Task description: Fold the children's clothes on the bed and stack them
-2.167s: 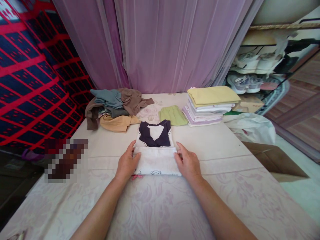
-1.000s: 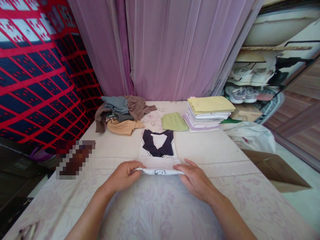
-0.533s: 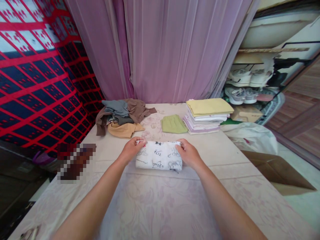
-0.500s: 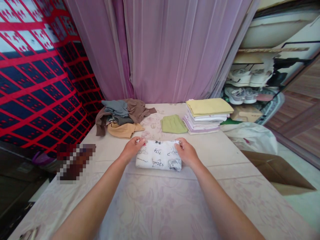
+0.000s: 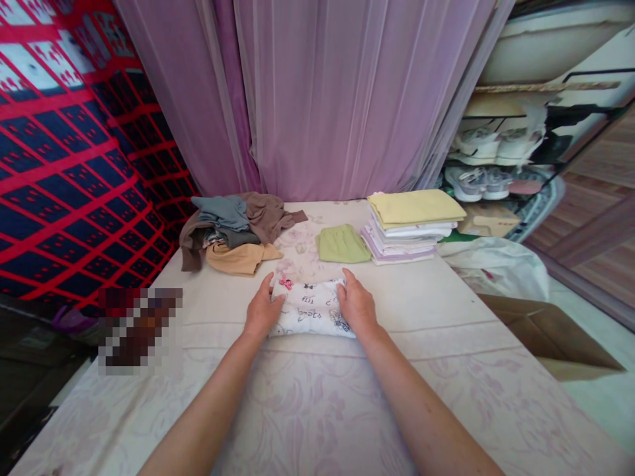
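Observation:
A folded white garment (image 5: 310, 314) with black lettering, drawings and a small red bow lies on the bedspread in front of me. My left hand (image 5: 262, 312) clasps its left side, thumb on top and fingers along the outer edge. On the opposite side my right hand (image 5: 358, 307) does the same. Between the two hands the cloth bulges slightly. Beyond it lies a folded green garment, apparently shorts (image 5: 342, 244). Next to that, on the right, stands a stack of folded white and lilac cloths (image 5: 407, 243) with a yellow folded cloth (image 5: 417, 207) on top.
A loose heap of brown, grey and tan clothes (image 5: 243, 228) sits at the back left of the bed (image 5: 446, 383). Purple curtains (image 5: 347, 99) hang behind. Right of the bed are a shoe rack with shoes (image 5: 479, 182), a white bag (image 5: 501, 268) and an open cardboard box (image 5: 550, 330).
My hands have shifted from the garment's far corners to its sides and pressed inward. The garment looks slightly narrower and puffier, and its red bow shows more fully.

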A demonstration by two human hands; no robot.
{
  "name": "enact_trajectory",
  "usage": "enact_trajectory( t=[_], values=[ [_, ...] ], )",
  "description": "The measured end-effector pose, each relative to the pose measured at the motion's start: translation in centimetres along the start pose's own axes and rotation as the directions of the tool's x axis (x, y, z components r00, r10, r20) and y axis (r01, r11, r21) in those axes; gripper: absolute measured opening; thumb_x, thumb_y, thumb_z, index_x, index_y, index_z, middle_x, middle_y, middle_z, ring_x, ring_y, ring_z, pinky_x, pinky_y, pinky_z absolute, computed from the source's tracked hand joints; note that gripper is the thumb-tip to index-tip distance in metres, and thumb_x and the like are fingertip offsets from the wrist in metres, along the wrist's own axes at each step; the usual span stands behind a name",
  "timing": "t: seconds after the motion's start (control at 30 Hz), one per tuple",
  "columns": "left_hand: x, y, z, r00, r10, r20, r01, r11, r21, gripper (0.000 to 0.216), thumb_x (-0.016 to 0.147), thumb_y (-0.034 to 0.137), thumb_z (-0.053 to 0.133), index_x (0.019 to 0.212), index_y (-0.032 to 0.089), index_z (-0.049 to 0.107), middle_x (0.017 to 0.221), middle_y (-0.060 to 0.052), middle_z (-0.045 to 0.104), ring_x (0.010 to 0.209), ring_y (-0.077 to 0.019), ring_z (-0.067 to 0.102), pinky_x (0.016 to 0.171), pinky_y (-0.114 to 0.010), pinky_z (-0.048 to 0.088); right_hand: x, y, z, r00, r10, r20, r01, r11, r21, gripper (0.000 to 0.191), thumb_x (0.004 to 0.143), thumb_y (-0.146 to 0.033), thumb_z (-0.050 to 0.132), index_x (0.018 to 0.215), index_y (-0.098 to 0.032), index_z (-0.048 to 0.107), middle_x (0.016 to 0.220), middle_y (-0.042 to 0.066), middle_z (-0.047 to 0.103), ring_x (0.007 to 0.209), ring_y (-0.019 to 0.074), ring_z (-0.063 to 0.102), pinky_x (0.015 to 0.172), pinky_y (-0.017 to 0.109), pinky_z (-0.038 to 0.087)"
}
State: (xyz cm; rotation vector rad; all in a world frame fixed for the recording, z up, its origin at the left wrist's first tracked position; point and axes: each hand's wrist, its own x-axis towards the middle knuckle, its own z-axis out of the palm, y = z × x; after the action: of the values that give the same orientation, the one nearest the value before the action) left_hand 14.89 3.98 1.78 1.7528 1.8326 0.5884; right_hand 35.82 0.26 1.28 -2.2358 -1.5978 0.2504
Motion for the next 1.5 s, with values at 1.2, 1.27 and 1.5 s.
enact_trajectory(
  t=[1.2, 1.27, 1.5],
  values=[
    [-6.3, 2.6, 1.7, 0.851, 0.509, 0.128, -0.52, 0.789, 0.327, 0.043, 0.091, 0.037, 0.045, 0.13, 0.02, 0.054, 0.143, -0.011, 0.046, 0.137, -0.0274, 0.034, 0.115, -0.053, 0.013, -4.1, 3.6, -1.2, 0.983, 0.126, 0.137, -0.164, 0.933, 0.321, 0.048, 0.085, -0.03, 0.051, 0.131, -0.015, 0.048, 0.106, 0.009, 0.069, 0.09, 0.0187, 0.066, 0.082, 0.03, 0.049],
    [-7.6, 3.2, 2.3, 0.802, 0.561, 0.208, -0.598, 0.763, 0.247, 0.051, 0.087, 0.04, 0.052, 0.134, 0.019, 0.05, 0.144, -0.011, 0.044, 0.138, -0.0276, 0.033, 0.116, -0.049, 0.017, -4.1, 4.1, -1.8, 0.937, 0.12, 0.327, -0.257, 0.872, 0.417, 0.044, 0.084, -0.035, 0.054, 0.122, -0.013, 0.054, 0.081, 0.004, 0.07, 0.066, 0.0154, 0.064, 0.067, 0.026, 0.048],
    [-8.8, 4.9, 4.8, 0.809, 0.547, 0.216, -0.581, 0.8, 0.149, 0.07, 0.078, 0.031, 0.063, 0.142, 0.02, 0.039, 0.147, -0.013, 0.041, 0.136, -0.0309, 0.035, 0.115, -0.05, 0.021, -4.4, 2.1, -3.9, 0.887, -0.011, 0.462, -0.339, 0.663, 0.668, 0.025, 0.083, -0.036, 0.05, 0.067, -0.017, 0.054, 0.051, -0.007, 0.049, 0.046, 0.0067, 0.045, 0.044, 0.017, 0.028]
  ],
)
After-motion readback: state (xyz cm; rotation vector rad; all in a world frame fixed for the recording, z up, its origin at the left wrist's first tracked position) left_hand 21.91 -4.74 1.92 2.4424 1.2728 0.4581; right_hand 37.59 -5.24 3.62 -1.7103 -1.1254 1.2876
